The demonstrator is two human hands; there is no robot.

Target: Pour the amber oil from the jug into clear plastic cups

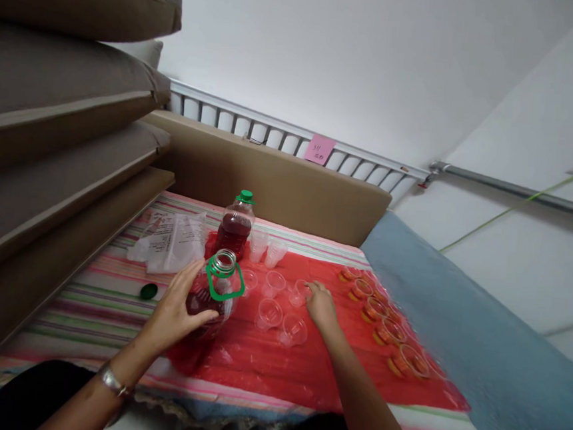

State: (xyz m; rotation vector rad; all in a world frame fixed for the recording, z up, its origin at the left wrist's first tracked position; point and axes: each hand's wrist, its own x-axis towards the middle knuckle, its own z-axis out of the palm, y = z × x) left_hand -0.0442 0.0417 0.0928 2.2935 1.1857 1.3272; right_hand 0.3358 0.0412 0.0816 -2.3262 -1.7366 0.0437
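Note:
My left hand (178,306) wraps round the body of an open clear bottle (214,296) of dark red drink with a green handle ring, standing on the red plastic sheet (303,370). Its green cap (149,290) lies on the striped cloth to the left. My right hand (321,305) rests by an empty clear plastic cup (300,292), fingertips on its rim. Several other empty cups (270,313) stand between my hands. A second, capped bottle (235,227) of red drink stands behind.
A row of filled cups with orange contents (382,324) runs along the sheet's right side. A clear plastic bag (171,242) lies at the back left. Stacked brown cushions (48,120) rise on the left, a blue cloth (457,324) on the right.

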